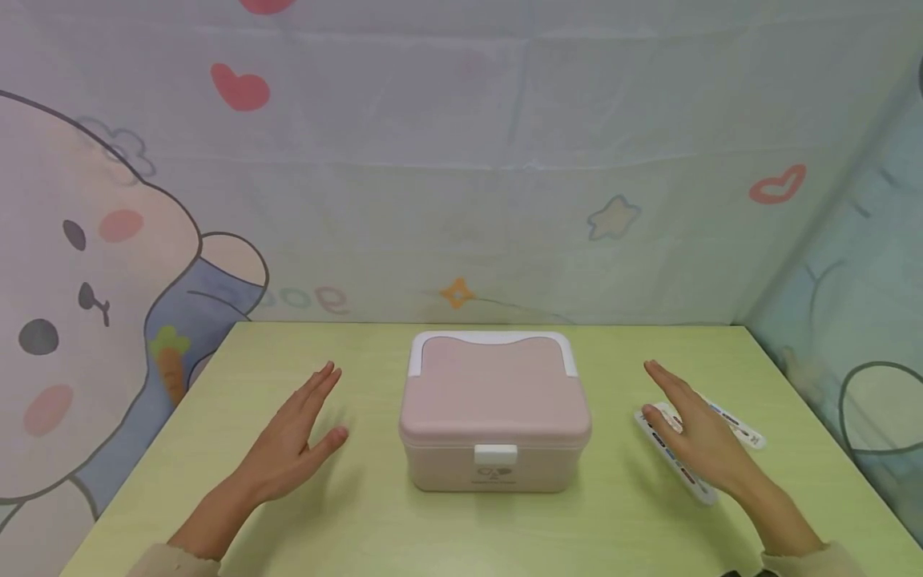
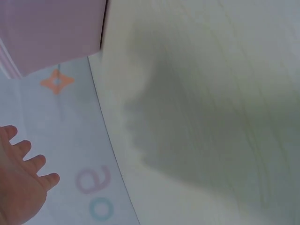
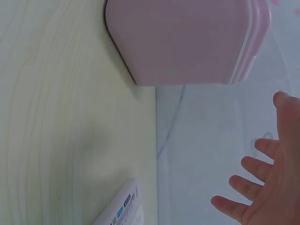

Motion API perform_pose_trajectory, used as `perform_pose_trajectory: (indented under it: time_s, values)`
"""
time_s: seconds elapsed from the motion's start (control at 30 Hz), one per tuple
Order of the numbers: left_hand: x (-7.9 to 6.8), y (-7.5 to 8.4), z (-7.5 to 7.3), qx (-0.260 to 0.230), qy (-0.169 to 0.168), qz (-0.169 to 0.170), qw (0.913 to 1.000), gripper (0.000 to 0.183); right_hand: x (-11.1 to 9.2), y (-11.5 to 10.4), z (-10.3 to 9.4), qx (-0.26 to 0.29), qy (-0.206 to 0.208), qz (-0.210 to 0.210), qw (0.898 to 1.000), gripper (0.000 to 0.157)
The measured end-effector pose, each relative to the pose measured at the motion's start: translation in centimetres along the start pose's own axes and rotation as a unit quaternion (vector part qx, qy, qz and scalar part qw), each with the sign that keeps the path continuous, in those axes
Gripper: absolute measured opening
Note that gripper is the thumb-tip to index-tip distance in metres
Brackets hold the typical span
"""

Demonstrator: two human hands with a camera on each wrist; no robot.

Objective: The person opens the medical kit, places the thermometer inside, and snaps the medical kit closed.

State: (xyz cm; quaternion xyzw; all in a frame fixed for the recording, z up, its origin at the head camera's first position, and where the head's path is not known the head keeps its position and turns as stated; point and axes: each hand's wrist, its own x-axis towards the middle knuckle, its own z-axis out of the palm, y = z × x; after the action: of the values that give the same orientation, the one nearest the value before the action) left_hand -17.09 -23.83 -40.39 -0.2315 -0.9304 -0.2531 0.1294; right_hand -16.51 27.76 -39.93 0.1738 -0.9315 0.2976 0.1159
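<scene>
A closed pink box [image 1: 497, 393] with a white trim and a white latch [image 1: 495, 455] sits in the middle of the pale yellow-green table [image 1: 490, 537], between the person's two hands and touching neither. The left hand [image 1: 292, 441] is held in the air to one side of it, fingers stretched out, thumb set wide of them, holding nothing. The right hand [image 1: 703, 441] mirrors it on the other side, just as wide and just as bare.

Beneath the right hand lie two flat white strips [image 1: 698, 487] with small coloured marks, well apart from the box. Behind everything hangs a pale cloth [image 1: 433, 104] printed with hearts and a star; a big cartoon bear [image 1: 108, 320] fills the left, and more drawings run down the right.

The right hand and wrist stand in front of the strips, so I can't see how the two meet, and their print is too small to read. The box's lid hides whatever its inside may hold, and the printing below the latch is a blur. Both wrist views cut the box off at the top, and the left one shows only part of its hand. Both sleeves run off the bottom edge, and a dark sliver near the right cuff is too cropped to make out.
</scene>
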Motion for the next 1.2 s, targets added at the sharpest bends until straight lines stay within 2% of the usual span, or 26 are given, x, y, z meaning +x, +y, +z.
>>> perform_pose_trajectory:
  time_s: [0.47,0.67,1.03,1.2]
  values:
    - [-0.3,1.6,0.5,-0.006,0.028,0.015,0.9995,0.077,0.7,-2.5,1.2,0.012,0.013,-0.01,1.0,0.062]
    - [-0.3,2.5,0.5,-0.013,0.041,0.021,0.9988,0.078,0.8,-3.4,1.8,0.018,0.003,-0.018,1.0,0.065]
    - [-0.7,4.1,0.5,-0.002,0.048,0.035,0.9982,0.079,1.2,-5.2,2.6,0.018,-0.014,-0.03,0.999,0.066]
    - [-0.9,4.6,0.4,-0.004,0.039,0.038,0.9985,0.078,1.3,-5.7,2.9,0.015,-0.012,-0.042,0.999,0.067]
